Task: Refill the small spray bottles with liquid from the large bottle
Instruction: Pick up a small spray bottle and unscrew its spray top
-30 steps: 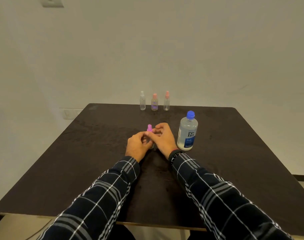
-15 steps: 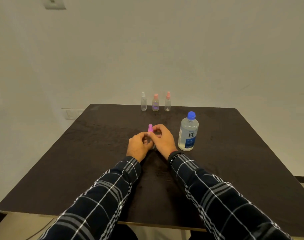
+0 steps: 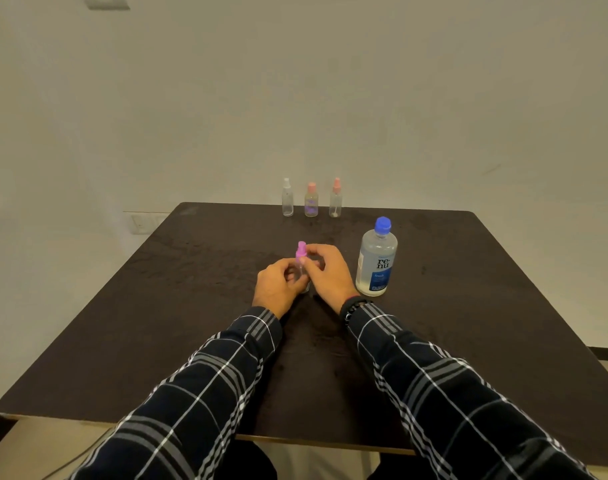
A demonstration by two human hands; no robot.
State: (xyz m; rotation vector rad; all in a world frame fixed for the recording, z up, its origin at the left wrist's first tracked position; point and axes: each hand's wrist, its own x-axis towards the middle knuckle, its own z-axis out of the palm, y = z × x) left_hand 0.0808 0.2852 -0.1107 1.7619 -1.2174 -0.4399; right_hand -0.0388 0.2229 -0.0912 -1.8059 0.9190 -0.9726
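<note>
Little has moved since half a second ago: both hands stay around the same small spray bottle (image 3: 302, 268) at the table's (image 3: 129, 341) centre, with the right fingertips (image 3: 307, 259) now a bit higher, at the neck just under the pink cap (image 3: 301, 250). Left hand (image 3: 278, 289) is wrapped around the clear lower body, holding it upright on the tabletop; right hand (image 3: 330, 275) pinches the bottle's top (cap still on). Large bottle (image 3: 377, 263) with blue cap (image 3: 382, 225) stands just right of the right hand, not touched, capped, part-filled with clear liquid. Three more small spray bottles stand in a row at the far edge: white-capped (image 3: 287, 199), pink-capped with purple tint (image 3: 311, 200), pink-capped clear (image 3: 335, 199). Plaid sleeves (image 3: 226, 386) cover both forearms; beaded bracelet (image 3: 351, 306) on right wrist.
</note>
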